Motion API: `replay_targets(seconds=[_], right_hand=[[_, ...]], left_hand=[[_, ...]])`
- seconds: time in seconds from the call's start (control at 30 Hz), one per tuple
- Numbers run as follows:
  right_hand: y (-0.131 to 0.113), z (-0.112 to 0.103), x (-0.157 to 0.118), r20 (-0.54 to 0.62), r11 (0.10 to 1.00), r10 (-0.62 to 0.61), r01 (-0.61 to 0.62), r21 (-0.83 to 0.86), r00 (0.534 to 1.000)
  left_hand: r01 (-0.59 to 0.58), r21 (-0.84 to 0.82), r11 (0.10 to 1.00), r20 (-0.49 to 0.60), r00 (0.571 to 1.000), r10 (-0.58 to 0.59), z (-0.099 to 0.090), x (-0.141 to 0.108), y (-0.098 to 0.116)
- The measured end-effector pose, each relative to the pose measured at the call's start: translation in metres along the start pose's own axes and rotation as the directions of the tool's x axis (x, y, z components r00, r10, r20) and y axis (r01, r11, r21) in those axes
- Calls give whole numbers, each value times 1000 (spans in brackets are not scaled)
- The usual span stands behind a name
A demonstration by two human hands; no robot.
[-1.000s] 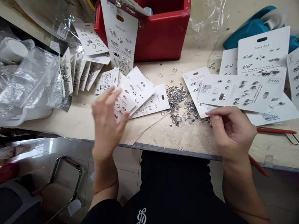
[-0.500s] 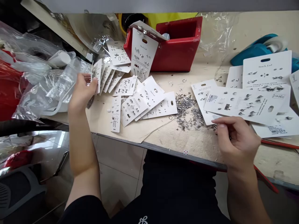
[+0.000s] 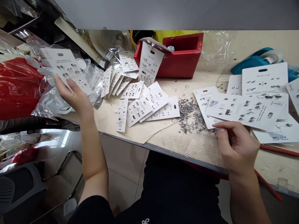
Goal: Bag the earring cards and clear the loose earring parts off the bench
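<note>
My left hand grips a white earring card by its lower edge, raised over plastic bags at the left. A fanned row of earring cards stands right of it on the table. My right hand is closed at the table's front, its index finger and thumb nearly together; what they hold, if anything, is too small to make out. Just beyond its fingertips lie a pile of small metal pieces and overlapping cards with studs.
A red holder with a card leaning on it stands at the back. A teal tape dispenser sits at the back right. Plastic bags and a red bundle fill the left. Red-handled pliers or similar cross the front edge.
My left hand has moved up and left, away from the card row, with one card now lifted and turned face into view. The view has tilted slightly. My right hand has barely moved.
</note>
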State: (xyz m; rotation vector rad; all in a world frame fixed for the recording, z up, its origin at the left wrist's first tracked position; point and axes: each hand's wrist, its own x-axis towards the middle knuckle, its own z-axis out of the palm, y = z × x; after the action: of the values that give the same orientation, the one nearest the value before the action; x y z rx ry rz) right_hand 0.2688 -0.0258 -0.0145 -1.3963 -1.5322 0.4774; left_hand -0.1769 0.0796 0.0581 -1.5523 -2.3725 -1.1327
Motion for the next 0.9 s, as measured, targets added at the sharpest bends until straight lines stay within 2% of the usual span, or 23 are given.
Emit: replay_targets(seconds=[0.03,0.07,0.1,0.13,0.2,0.27,0.33,0.43,0.53,0.63,0.73,0.9], right_hand=[[-1,0,0,0,1000,7,-7,-4,1000],[-1,0,0,0,1000,23,-23,-6,1000],[-2,1,-1,3,999,45,-45,-2,999],[-3,1,-1,7,998,69,-69,14,998],[-6,1,-1,29,990,116,-118,83,993],[-11,1,1,65,972,142,-152,178,988],[-17,0,2,113,952,138,-163,260,984],[-27,-1,6,203,918,116,-182,351,972],[-36,3,8,262,861,118,-230,454,958],[-42,11,9,298,793,128,-278,542,946],[-46,17,11,294,750,136,-292,594,946],[-49,18,20,215,771,171,-267,579,962]], left_hand=[[18,-65,998,-51,998,-21,-2,-15,15],[6,-174,985,-45,999,-14,-2,-33,32],[49,-466,883,32,999,-38,0,-54,50],[115,-661,742,121,992,-45,3,-75,68],[268,-796,543,302,953,-26,14,-115,100],[400,-808,433,437,900,-16,26,-149,125],[527,-770,360,564,826,-4,35,-174,143],[678,-690,254,706,707,30,44,-198,162],[750,-634,189,770,635,62,47,-212,175],[771,-615,166,786,615,60,46,-220,182],[768,-621,155,782,621,54,45,-225,184],[759,-624,188,780,621,81,41,-230,180]])
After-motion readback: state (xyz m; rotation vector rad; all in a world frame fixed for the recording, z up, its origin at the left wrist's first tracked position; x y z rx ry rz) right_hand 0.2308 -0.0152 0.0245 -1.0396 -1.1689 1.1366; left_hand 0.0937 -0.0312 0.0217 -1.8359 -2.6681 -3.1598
